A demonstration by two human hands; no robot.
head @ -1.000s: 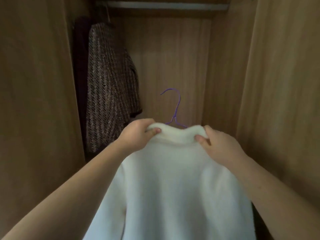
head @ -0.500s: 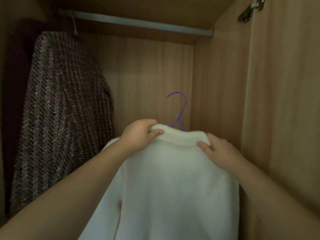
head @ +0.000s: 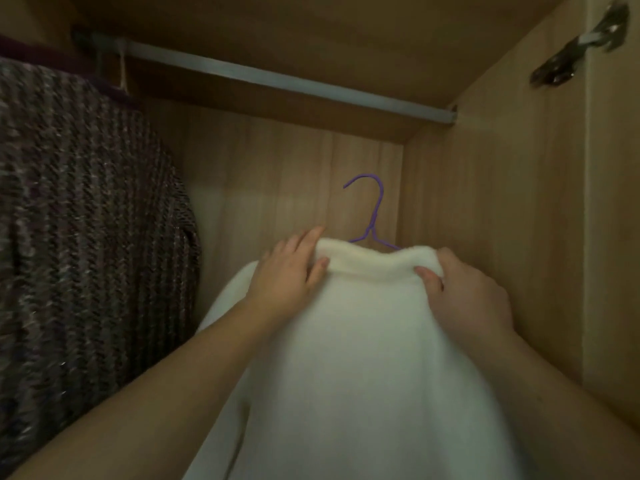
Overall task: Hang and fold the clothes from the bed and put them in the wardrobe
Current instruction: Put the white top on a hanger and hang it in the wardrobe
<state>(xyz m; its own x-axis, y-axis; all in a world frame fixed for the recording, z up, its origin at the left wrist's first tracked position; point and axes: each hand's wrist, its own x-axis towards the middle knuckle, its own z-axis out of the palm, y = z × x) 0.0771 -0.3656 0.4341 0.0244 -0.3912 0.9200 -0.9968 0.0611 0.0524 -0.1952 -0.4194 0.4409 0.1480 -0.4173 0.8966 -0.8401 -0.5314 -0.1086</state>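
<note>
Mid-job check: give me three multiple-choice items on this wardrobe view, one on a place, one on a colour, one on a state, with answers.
1. Where does the knitted garment hang?
A) at the left
B) at the right wall
C) on the floor

2. What colour is the hanger in the white top?
A) black
B) purple
C) brown

3. Is the hanger's hook on the rail?
A) yes, hooked on
B) no, below it
C) hook hidden

1 A: it fills the left side.
2 B: the wire hook above the collar is purple.
3 B: the hook stands free below the rail while the left hand and right hand grip the collar.
</note>
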